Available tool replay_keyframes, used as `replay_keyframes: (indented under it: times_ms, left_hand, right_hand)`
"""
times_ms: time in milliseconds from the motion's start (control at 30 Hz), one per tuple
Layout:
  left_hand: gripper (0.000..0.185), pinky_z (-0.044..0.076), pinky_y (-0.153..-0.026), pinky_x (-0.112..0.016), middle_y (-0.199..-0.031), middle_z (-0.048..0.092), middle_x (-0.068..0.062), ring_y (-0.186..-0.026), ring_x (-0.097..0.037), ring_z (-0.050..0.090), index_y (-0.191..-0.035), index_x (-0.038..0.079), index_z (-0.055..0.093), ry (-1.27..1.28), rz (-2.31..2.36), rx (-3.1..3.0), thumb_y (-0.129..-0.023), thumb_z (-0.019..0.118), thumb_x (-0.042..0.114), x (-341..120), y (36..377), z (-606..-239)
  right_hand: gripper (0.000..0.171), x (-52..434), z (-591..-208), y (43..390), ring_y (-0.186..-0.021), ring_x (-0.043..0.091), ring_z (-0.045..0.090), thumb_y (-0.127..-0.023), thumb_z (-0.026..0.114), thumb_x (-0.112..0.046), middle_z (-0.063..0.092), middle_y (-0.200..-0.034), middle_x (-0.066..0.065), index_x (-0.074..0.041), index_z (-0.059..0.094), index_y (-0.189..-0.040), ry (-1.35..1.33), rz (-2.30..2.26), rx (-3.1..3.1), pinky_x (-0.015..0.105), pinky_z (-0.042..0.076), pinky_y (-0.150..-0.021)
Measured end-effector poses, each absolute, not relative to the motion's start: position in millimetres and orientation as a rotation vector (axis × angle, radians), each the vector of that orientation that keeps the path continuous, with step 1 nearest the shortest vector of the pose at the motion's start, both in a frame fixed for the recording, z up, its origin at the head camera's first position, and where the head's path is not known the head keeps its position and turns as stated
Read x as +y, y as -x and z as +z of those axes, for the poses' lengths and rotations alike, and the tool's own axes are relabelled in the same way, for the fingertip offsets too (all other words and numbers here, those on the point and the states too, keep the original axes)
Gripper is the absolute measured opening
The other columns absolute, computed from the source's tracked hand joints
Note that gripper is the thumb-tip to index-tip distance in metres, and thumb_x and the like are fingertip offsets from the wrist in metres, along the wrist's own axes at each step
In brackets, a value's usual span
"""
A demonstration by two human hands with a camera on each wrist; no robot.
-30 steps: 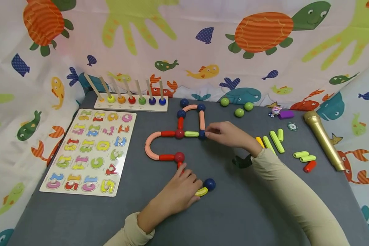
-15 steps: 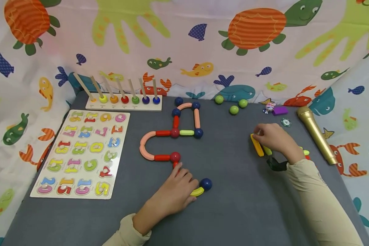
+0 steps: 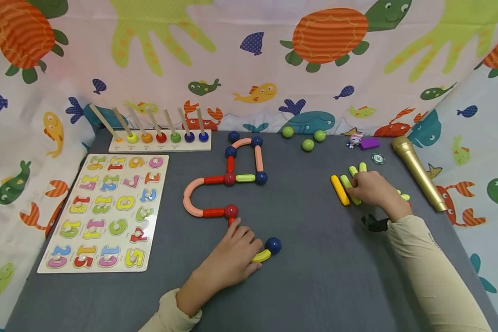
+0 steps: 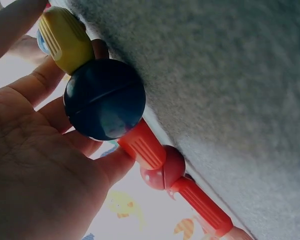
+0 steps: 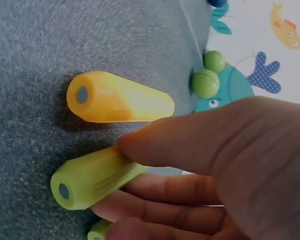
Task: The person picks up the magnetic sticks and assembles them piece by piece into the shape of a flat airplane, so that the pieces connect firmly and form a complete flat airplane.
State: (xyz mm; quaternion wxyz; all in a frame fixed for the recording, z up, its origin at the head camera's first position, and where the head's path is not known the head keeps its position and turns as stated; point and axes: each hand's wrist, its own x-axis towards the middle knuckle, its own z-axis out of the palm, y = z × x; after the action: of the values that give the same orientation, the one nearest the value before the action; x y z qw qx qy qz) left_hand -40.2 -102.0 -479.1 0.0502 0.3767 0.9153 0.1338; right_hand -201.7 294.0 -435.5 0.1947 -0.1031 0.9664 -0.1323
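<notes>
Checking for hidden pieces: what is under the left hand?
Under the left hand, its wrist view shows a dark blue ball between a yellow piece and a red stick. In the head view the hand hides that ball, so its far side shows in neither view.

Light-green grooved rod (image 5: 90,175) is being pinched between thumb and fingers of the right hand (image 3: 373,189), one end with a dark grey disc showing, and is lying just beside a yellow-orange rod (image 5: 117,97). Yellow curved rod (image 4: 67,42) is sitting between thumb and fingers of the left hand (image 3: 228,256), joining the navy end ball (image 3: 273,245) to the navy middle ball (image 4: 105,100) under the palm; red grooved rod (image 4: 145,145), touched by a fingertip, is linking that middle ball to a red ball (image 3: 231,211).
</notes>
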Motion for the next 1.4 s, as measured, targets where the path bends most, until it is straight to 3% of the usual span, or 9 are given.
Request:
replay_keyframes:
  times_ms: [300, 567, 867, 1033, 1267, 1400]
  left_hand:
    - [0.033, 0.028, -0.122, -0.061, -0.114, 0.069, -0.005, -0.123, -0.027, 0.057, -0.12, 0.014, 0.074, -1.115, 0.414, 2.794, -0.099, 0.079, 0.04, -98.9, 39.2, -477.8]
    - [0.032, 0.028, -0.122, -0.06, -0.115, 0.069, -0.005, -0.124, -0.027, 0.057, -0.12, 0.014, 0.074, -1.109, 0.421, 2.79, -0.1, 0.079, 0.039, -100.4, 38.5, -477.5]
    - [0.032, 0.029, -0.122, -0.061, -0.115, 0.069, -0.005, -0.124, -0.027, 0.057, -0.12, 0.014, 0.074, -1.104, 0.436, 2.786, -0.1, 0.078, 0.038, -99.6, 38.3, -477.0]
    - [0.032, 0.029, -0.121, -0.061, -0.114, 0.069, -0.005, -0.124, -0.027, 0.057, -0.12, 0.014, 0.074, -1.105, 0.432, 2.792, -0.1, 0.078, 0.039, -99.5, 38.3, -476.6]
    - [0.032, 0.029, -0.121, -0.061, -0.112, 0.069, -0.004, -0.122, -0.027, 0.057, -0.119, 0.015, 0.074, -1.116, 0.429, 2.812, -0.1, 0.078, 0.04, -100.5, 37.7, -478.1]
    - [0.031, 0.03, -0.121, -0.061, -0.112, 0.068, -0.004, -0.122, -0.027, 0.057, -0.117, 0.016, 0.073, -1.138, 0.421, 2.82, -0.1, 0.078, 0.041, -101.8, 37.2, -478.4]
  right_hand:
    - [0.024, 295.8, -424.4, 193.4, -0.061, 0.022, 0.05, -0.099, 0.066, -0.019, 0.051, -0.068, 0.004, 0.0, 0.061, -0.086, 0.25, -0.441, 2.793, 0.036, 0.039, -0.057]
    - [0.024, 303.5, -441.3, 193.2, -0.061, 0.021, 0.049, -0.099, 0.071, -0.018, 0.05, -0.066, 0.003, -0.001, 0.062, -0.084, 0.275, -0.443, 2.757, 0.036, 0.038, -0.058]
    - [0.025, 294.7, -446.8, 189.2, -0.064, 0.022, 0.052, -0.104, 0.07, -0.022, 0.057, -0.073, 0.004, 0.001, 0.067, -0.095, 0.35, -0.524, 2.838, 0.035, 0.042, -0.057]
    - [0.027, 279.6, -448.7, 190.9, -0.064, 0.02, 0.054, -0.101, 0.077, -0.025, 0.06, -0.074, 0.003, 0.002, 0.073, -0.099, 0.428, -0.518, 2.812, 0.032, 0.045, -0.055]
    - [0.022, 255.7, -450.0, 193.8, -0.061, 0.022, 0.054, -0.1, 0.074, -0.019, 0.055, -0.072, 0.005, 0.003, 0.071, -0.097, 0.44, -0.299, 2.83, 0.037, 0.045, -0.056]
    - [0.017, 245.7, -452.6, 187.4, -0.061, 0.02, 0.055, -0.099, 0.073, -0.012, 0.058, -0.072, 0.005, 0.004, 0.068, -0.096, 0.463, -0.545, 2.792, 0.034, 0.047, -0.056]
